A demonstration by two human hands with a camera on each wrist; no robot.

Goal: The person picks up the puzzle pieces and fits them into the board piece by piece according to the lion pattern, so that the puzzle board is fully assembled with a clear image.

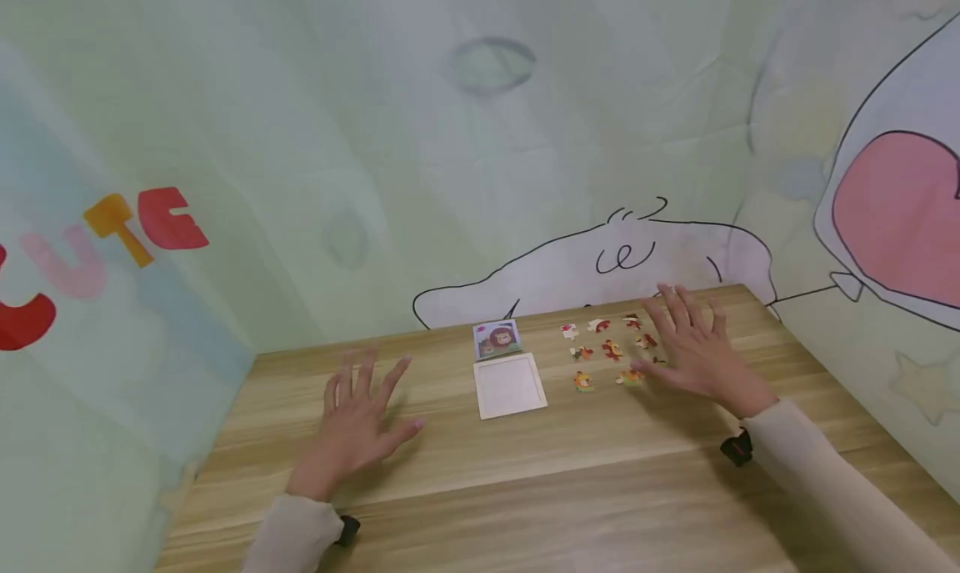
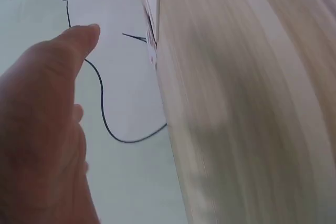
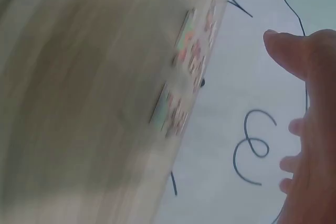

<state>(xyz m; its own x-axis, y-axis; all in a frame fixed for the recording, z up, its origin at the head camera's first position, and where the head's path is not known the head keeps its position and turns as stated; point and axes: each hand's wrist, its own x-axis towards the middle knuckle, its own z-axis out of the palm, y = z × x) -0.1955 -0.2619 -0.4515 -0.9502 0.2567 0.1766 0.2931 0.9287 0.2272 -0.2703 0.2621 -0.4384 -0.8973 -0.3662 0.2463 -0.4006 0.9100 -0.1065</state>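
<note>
- At lower left of the head view, the left hand (image 1: 352,427) is held above a wood-grain tabletop (image 1: 562,473); its fingers are spread and nothing is held in its grip.
- At centre right, the right hand (image 1: 701,356) is likewise spread, its grip empty, its thumb poised beside the puzzle pieces (image 1: 612,350); whether any piece is touched cannot be told.
- For good handling, each flat piece would probably be best pinched by its edges, with its neighbours undisturbed; the square tray (image 1: 510,387) could be steadied by the left hand.
- The puzzle pieces are spread in loose rows right of centre, set apart from one another; red, orange, green and white are shown, with knobbed outlines. One is partly hidden by the right thumb.
- The pale tray is bordered by a narrow rim; just above it is placed a picture card (image 1: 497,339), printed with what looks like a brown-maned lion.
</note>
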